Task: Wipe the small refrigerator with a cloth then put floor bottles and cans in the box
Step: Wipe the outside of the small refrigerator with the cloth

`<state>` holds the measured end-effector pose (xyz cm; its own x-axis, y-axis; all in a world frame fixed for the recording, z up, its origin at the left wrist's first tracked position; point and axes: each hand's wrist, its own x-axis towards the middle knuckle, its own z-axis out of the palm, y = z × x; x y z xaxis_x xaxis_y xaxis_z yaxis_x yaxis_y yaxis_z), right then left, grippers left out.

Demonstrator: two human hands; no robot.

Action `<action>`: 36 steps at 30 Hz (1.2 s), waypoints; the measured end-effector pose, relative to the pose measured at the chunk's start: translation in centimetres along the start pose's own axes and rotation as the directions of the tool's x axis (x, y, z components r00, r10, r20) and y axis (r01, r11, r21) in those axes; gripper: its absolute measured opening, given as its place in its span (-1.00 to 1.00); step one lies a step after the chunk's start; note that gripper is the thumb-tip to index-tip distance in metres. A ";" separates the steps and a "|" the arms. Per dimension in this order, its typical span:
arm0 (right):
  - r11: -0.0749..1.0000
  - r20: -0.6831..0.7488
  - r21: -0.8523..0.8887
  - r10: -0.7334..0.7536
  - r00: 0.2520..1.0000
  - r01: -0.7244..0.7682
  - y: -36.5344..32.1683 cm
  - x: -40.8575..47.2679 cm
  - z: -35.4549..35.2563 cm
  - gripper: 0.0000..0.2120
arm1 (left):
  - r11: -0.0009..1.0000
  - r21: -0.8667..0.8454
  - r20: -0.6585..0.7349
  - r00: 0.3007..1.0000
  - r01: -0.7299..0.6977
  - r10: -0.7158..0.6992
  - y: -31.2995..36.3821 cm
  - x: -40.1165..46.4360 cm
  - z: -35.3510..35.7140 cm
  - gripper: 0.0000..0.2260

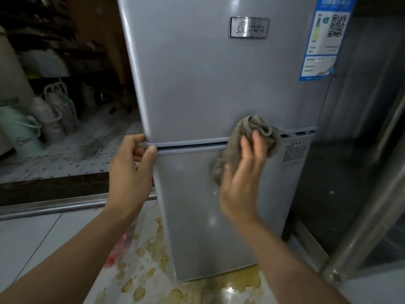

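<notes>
right hand (243,172) – cloth (247,143) on refrigerator (208,84) | blue label (324,40) (QR code)

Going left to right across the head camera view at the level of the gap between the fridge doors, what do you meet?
pale green jug → left hand → cloth held by the right hand → small label on the lower door → metal pipe

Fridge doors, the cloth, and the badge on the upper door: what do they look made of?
Fridge doors: likely painted sheet metal or plastic, smooth semi-gloss silver-grey; soft light spots reflect on the lower door.
Cloth, bunched in the right hand: soft woven or terry fabric, matte grey-brown, folds and fuzzy edges.
Badge: looks like brushed or chromed metal, possibly metallised plastic; bright rim.
</notes>
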<state>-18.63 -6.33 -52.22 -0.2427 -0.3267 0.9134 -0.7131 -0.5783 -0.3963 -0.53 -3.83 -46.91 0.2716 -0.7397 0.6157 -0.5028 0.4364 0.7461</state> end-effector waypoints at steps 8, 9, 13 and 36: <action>0.937 -0.289 -0.012 0.331 0.898 -0.349 4.1 4.1 -2.4 -0.55 | 1.000 -0.014 -0.046 0.999 -0.013 0.012 -0.1 -0.2 0.6 -0.94; 0.937 -0.303 0.000 0.333 0.893 -0.350 2.9 3.6 -1.3 -0.57 | 1.000 -0.017 -0.053 0.999 -0.014 0.013 -0.1 -0.2 0.7 -0.94; 0.980 -0.165 0.076 0.194 0.967 -0.183 -0.2 0.7 0.4 -0.66 | 0.999 -0.034 -0.047 0.999 0.015 -0.017 0.0 -0.3 0.6 -0.92; 0.964 -0.170 -0.149 0.195 0.966 -0.220 4.4 3.2 -4.6 -0.72 | 0.997 -0.029 0.011 0.998 0.067 -0.067 0.3 0.0 0.0 -0.91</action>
<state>-25.61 -6.52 -50.60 -0.4851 -0.3009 0.8211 -0.7320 -0.3739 -0.5695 -0.73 -3.68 -46.70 0.2961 -0.7727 0.5615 -0.4593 0.4003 0.7930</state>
